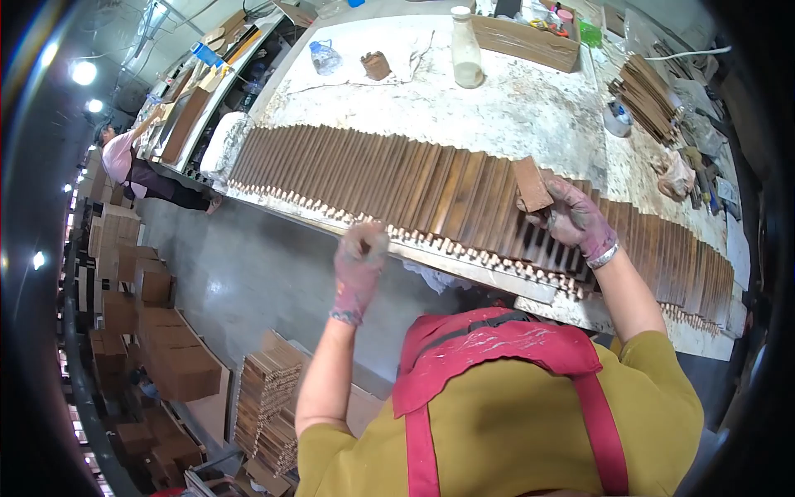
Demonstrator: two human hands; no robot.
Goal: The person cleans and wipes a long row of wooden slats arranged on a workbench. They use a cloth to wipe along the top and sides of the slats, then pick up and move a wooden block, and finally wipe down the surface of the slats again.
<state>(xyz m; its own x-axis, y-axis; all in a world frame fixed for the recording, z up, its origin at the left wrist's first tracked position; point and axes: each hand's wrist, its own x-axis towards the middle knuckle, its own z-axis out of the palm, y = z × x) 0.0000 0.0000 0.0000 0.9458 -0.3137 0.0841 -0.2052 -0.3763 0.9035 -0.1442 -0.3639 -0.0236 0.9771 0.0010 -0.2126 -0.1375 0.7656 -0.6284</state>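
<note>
A long row of brown wooden strips (397,178), packed side by side with pale peg-like ends toward me, runs along the near edge of the table. Over the right part of this row, my right hand (580,224), in a stained pinkish glove, grips a flat reddish-brown rectangular block (532,184). The block is held upright and tilted between thumb and fingers. My left hand (362,253), gloved alike, hovers just off the near edge of the row. Its fingers are curled together, and whatever may be in them cannot be made out.
On the white-stained table (530,108) stand a cloudy bottle (466,54), a clear jug (325,56), a brown lump (376,65) and a cardboard box (526,41). Strips are stacked below left (269,398), near cartons (178,352). Another person (137,161) works at a far-left bench.
</note>
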